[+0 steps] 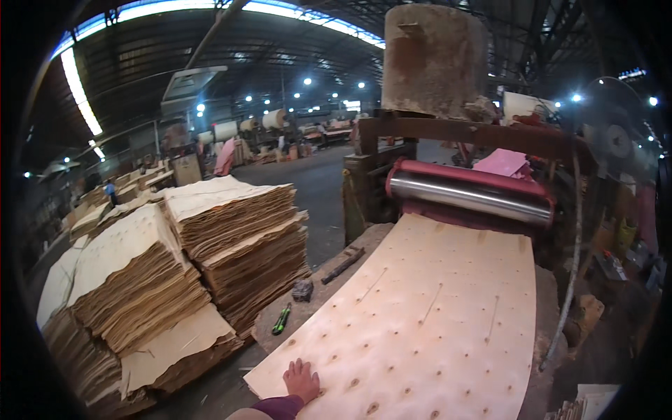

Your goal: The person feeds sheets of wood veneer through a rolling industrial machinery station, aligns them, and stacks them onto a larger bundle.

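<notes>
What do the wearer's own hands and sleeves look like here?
Left hand: bare, no glove visible. Dark purple cuff or band at the wrist, with no marking or cable that I can make out. Right hand: out of view, so can't describe it.

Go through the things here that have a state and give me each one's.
Veneer sheet: lying flat, far end close to the metal roller.
Left hand: open, palm down on the sheet.
Metal roller: turning or still, cannot tell.
Green tool: lying beside the sheet.
Veneer stacks: piled, edges ragged.
Ceiling lights: lit.
</notes>
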{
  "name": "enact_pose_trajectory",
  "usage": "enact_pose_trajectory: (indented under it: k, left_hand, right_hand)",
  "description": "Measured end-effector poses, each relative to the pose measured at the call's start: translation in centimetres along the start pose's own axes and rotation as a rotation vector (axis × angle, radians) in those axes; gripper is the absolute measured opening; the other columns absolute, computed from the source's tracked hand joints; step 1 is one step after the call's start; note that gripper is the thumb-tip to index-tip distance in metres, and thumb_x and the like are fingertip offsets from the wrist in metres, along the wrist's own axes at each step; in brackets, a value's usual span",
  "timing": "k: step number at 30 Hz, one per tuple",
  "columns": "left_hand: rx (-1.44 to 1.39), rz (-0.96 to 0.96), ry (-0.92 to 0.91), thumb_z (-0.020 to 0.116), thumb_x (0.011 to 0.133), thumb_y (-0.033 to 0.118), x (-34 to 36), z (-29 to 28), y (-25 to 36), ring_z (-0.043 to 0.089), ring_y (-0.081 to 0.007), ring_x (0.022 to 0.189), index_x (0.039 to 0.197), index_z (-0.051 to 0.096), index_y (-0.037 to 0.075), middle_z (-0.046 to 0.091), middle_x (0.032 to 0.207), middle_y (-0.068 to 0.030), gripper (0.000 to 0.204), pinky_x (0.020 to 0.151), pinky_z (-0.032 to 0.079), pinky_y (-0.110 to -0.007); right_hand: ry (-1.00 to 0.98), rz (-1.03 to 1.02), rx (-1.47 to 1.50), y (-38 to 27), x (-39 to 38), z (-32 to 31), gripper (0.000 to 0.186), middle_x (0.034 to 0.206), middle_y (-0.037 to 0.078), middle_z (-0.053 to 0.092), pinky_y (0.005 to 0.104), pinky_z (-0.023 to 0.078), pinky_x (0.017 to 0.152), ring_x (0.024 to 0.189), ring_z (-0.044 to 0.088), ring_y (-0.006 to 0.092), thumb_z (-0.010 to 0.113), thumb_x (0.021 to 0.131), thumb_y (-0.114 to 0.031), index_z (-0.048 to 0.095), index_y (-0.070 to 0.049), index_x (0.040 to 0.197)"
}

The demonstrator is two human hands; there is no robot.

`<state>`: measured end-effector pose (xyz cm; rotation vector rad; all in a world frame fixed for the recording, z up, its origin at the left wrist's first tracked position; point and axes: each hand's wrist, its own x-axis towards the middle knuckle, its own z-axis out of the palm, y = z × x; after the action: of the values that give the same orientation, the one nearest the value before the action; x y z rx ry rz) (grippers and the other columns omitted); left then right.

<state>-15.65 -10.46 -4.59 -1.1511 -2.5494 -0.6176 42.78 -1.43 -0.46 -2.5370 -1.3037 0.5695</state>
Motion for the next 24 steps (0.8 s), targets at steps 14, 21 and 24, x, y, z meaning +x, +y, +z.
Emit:
enact_pose_trajectory:
  k: [14, 21, 24]
  left_hand:
    - [-0.005, -0.014, -0.021, 0.057, 0.083, 0.036, -0.3, -0.5, -0.2, 0.035, -0.0371, 0.129, 0.123, 0.055, 0.009, 0.043, 0.137, -0.0170, 0.048, 0.102, 0.028, -0.052]
    - [-0.035, -0.019, -0.011, 0.058, 0.084, 0.035, -0.2, -0.9, 0.0, 0.035, -0.0375, 0.130, 0.123, 0.054, 0.009, 0.043, 0.137, -0.0177, 0.048, 0.104, 0.027, -0.052]
    - [-0.033, -0.035, -0.021, 0.058, 0.083, 0.034, -0.2, -0.7, -0.1, 0.036, -0.0376, 0.129, 0.123, 0.054, 0.009, 0.044, 0.136, -0.0175, 0.048, 0.103, 0.028, -0.052]
  right_hand:
    - [0.183, -0.259, 0.048, -0.3, -0.2, -0.3, 0.072, 0.107, 0.035, 0.059, 0.0517, 0.045, 0.087, 0.100, 0.056, 0.0507, 0.040, 0.093, -0.057, 0.059, 0.010, 0.111]
    - [0.243, -0.332, 0.088, -2.3, -2.2, -1.9, 0.068, 0.112, 0.035, 0.057, 0.0506, 0.044, 0.090, 0.103, 0.054, 0.0498, 0.043, 0.093, -0.054, 0.058, 0.009, 0.115]
    - [0.177, -0.290, 0.108, -2.6, -2.5, -2.2, 0.068, 0.117, 0.035, 0.054, 0.0497, 0.043, 0.093, 0.106, 0.053, 0.0493, 0.044, 0.093, -0.054, 0.056, 0.008, 0.119]
